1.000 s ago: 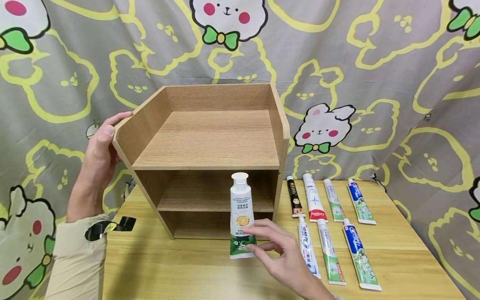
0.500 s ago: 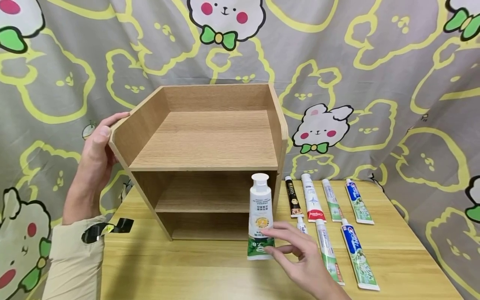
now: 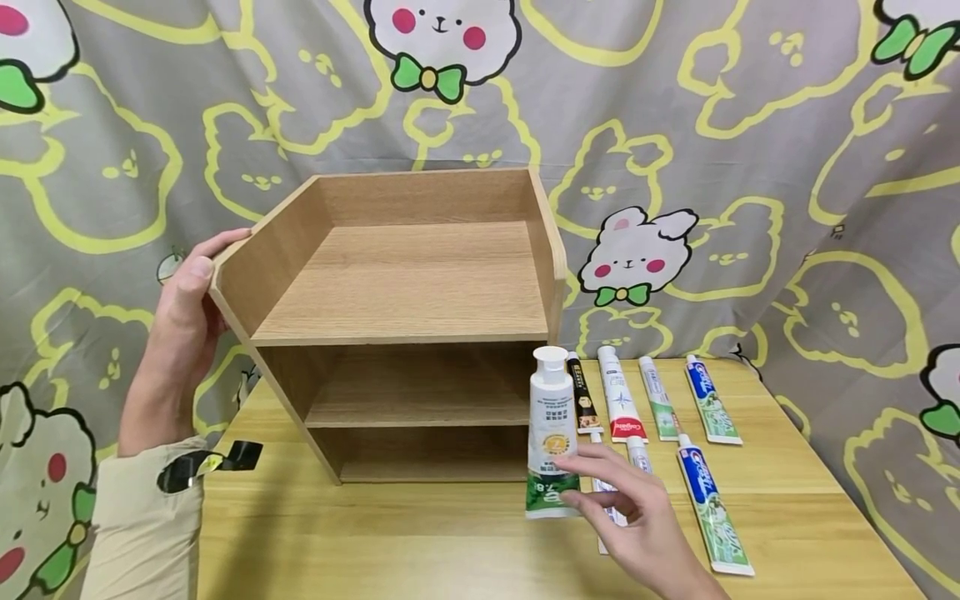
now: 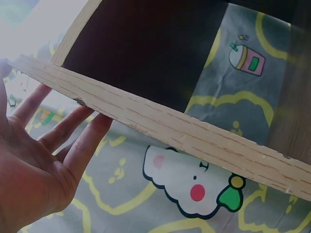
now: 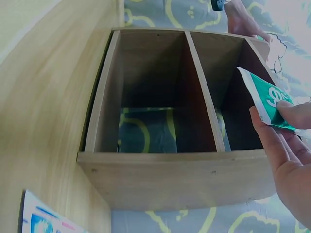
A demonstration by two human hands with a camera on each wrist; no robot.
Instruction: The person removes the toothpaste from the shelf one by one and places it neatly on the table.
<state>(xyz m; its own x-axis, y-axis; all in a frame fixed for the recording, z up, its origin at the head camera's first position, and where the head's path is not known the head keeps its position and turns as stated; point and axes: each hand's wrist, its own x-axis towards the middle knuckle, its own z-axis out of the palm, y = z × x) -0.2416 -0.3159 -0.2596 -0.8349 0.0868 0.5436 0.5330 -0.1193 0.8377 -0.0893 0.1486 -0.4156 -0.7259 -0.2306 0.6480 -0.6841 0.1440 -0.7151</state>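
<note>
My right hand (image 3: 637,525) pinches a white and green toothpaste tube (image 3: 552,433) by its flat crimped end between thumb and fingers, with the white cap up. In the head view, the tube is in front of the right edge of a wooden shelf unit (image 3: 405,279). The tube's green end (image 5: 272,99) also shows in the right wrist view. My left hand (image 3: 183,304) grips the upper front of the unit's left side panel (image 3: 266,271), thumb near the front edge. The left wrist view has its fingers (image 4: 90,141) against the panel's edge.
Several toothpaste tubes lie in two rows on the wooden table right of the unit, including a black one (image 3: 585,396), a red-ended one (image 3: 621,396) and a blue-green one (image 3: 712,508). A patterned curtain (image 3: 750,167) hangs close behind.
My right hand has carried the toothpaste tube to the right, from before the unit's lower shelves toward the tubes on the table. The left hand keeps its place on the side panel.
</note>
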